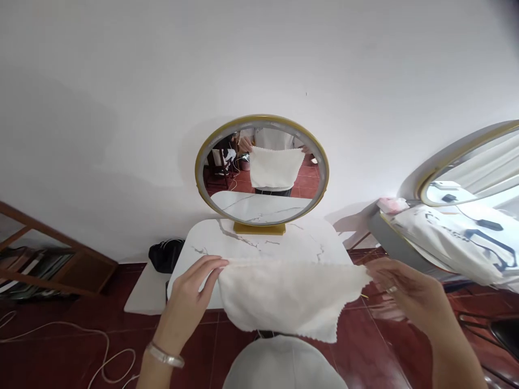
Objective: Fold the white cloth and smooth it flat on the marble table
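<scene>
A cream cloth (290, 297) with scalloped edges is stretched out between my hands, in front of a white marble-patterned table (324, 243). My left hand (197, 286) pinches its upper left corner between thumb and fingers; a silver bangle circles that wrist. At the upper right corner, my right hand (405, 292) grips the cloth, a ring on one finger and some motion blur around it. On the table stands a round mirror (263, 178) with a gold frame, reflecting the held cloth and both hands.
Below the cloth is a pale rounded chair seat (284, 367). Left are a black bag (166, 255), a wooden shelf (48, 259) with books and a white cable (107, 346) on the red tiles. A second mirror (478, 162) and a printed white garment (454, 237) are at right.
</scene>
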The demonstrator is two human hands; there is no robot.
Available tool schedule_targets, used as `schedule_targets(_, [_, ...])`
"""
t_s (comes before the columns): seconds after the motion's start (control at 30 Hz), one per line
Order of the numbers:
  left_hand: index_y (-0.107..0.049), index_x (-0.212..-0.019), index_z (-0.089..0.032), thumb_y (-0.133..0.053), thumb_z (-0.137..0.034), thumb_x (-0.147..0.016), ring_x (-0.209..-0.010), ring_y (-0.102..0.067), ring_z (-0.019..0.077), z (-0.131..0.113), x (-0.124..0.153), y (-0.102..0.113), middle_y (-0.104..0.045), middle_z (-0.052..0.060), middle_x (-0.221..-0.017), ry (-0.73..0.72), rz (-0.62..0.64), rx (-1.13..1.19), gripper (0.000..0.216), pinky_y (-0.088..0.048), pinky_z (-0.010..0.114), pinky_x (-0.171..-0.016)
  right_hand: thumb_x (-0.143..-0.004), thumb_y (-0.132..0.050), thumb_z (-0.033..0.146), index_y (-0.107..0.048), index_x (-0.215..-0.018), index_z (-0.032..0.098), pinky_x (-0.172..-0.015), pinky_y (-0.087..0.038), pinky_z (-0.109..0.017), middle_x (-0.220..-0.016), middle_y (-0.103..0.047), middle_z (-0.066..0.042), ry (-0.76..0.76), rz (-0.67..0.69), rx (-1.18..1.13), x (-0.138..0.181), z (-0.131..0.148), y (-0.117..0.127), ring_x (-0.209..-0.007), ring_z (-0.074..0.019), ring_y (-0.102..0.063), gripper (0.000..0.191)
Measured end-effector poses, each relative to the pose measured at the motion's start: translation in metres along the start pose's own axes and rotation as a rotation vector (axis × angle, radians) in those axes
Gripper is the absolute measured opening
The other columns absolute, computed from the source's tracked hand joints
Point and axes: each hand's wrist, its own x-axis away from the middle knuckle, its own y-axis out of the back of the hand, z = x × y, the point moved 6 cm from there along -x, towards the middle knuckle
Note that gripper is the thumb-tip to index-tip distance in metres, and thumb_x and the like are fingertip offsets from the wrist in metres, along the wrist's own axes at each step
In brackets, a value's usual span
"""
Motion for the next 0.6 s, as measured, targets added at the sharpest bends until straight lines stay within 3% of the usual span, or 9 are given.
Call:
schedule_targets(0.1, [-0.067, -0.098, -0.022, -0.047, -0.031, -0.094, -0.09, -0.067, 0.0163, 0.004, -0.003, -0.013, -0.07, 0.003, -0.097, 0.014, 0.048, 0.039, 0.022, -0.055, 0.024, -0.075, -0.078, -0.065, 0.049, -0.069, -0.082, 0.023, -0.081, -0.056, -0.03, -0.088, -0.07, -0.004, 0.006, -0.034, 0.002, 0.007, -0.004, 0.004, -0.086, -0.0198, -0.066, 0.027])
schedule_targets(0.27, [-0.062, -0.089, -0.021, -0.045, -0.037, -0.094, -0.083, -0.065, 0.0156, 0.01, 0.006, -0.039, -0.068, 0.004, -0.089, 0.171, 0.203, 0.171, 0.024, -0.054, 0.022, -0.07, -0.076, -0.069, 0.049, -0.069, -0.085, 0.023, -0.081, -0.056, -0.03, -0.088, -0.069, -0.006, -0.068, -0.019, 0.068, 0.023, -0.021, 0.022, -0.086, -0.0209, -0.066, 0.028])
schedule_targets(0.43, [-0.059, -0.071, -0.02, -0.038, -0.035, -0.095, -0.071, -0.061, 0.0099, -0.001, 0.023, -0.061, -0.064, 0.004, -0.085, 0.17, 0.474, 0.261, 0.036, -0.05, 0.015, -0.063, -0.069, -0.074, 0.047, -0.071, -0.08, 0.024, -0.068, -0.061, -0.03, -0.084, -0.068, -0.01, -0.181, 0.074, -0.013, 0.046, -0.035, 0.044, -0.081, -0.0244, -0.068, 0.026])
schedule_targets(0.5, [-0.065, -0.076, -0.022, -0.041, -0.035, -0.094, -0.074, -0.063, 0.0092, -0.004, 0.026, -0.065, -0.065, 0.003, -0.089, 0.172, 0.544, 0.27, 0.034, -0.051, 0.015, -0.07, -0.067, -0.077, 0.043, -0.072, -0.082, 0.027, -0.06, -0.061, -0.031, -0.085, -0.069, -0.01, -0.262, 0.096, -0.044, 0.056, -0.044, 0.055, -0.074, -0.0244, -0.068, 0.022])
schedule_targets(0.6, [-0.071, -0.089, -0.027, -0.047, -0.038, -0.092, -0.082, -0.065, 0.0093, -0.012, 0.019, -0.067, -0.067, 0.002, -0.093, 0.183, 0.55, 0.257, 0.026, -0.052, 0.014, -0.076, -0.065, -0.078, 0.039, -0.071, -0.085, 0.032, -0.053, -0.06, -0.031, -0.084, -0.068, -0.011, -0.381, 0.087, -0.123, 0.059, -0.057, 0.07, -0.068, -0.0248, -0.068, 0.022])
